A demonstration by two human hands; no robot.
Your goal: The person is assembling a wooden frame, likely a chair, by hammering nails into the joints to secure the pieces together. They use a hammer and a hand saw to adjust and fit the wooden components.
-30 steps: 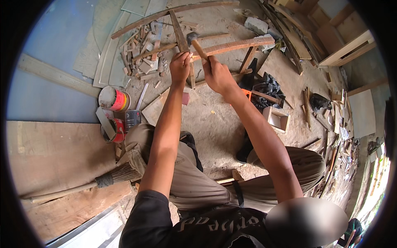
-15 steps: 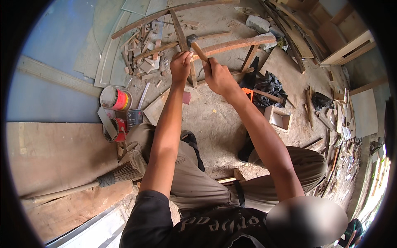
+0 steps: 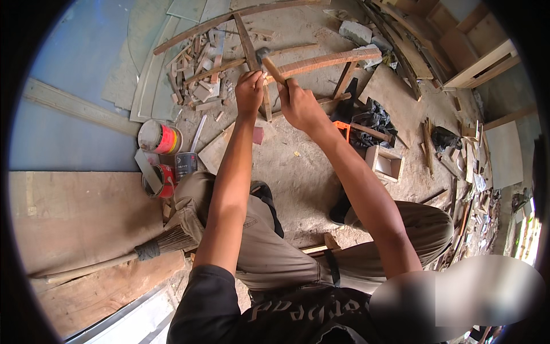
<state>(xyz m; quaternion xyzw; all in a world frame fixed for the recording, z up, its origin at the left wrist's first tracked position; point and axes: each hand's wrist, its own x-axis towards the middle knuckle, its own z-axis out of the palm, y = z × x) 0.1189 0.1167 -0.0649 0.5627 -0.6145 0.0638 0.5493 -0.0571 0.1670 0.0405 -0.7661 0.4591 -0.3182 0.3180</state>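
Note:
My right hand (image 3: 300, 104) is wrapped round the wooden handle of a hammer (image 3: 274, 70). The hammer's dark head is up at the joint of a wooden frame (image 3: 326, 61), close above my left fingers. My left hand (image 3: 250, 93) is closed in a pinch at that same joint, where a reddish rail meets an upright leg. Whatever sits between its fingertips is too small to make out. The frame stands on the floor ahead of me, its legs and lower rails spreading to both sides.
Paint cans (image 3: 159, 137) and a broom (image 3: 166, 241) lie to my left. Wood offcuts (image 3: 203, 89) are heaped beyond the frame's left side. To the right are an orange-handled saw (image 3: 342, 127), black plastic (image 3: 375, 117), a small wooden box (image 3: 384, 164) and scattered scrap.
My right hand and the hammer have shifted very slightly left, with the hammer head still near the joint. My left hand keeps its place.

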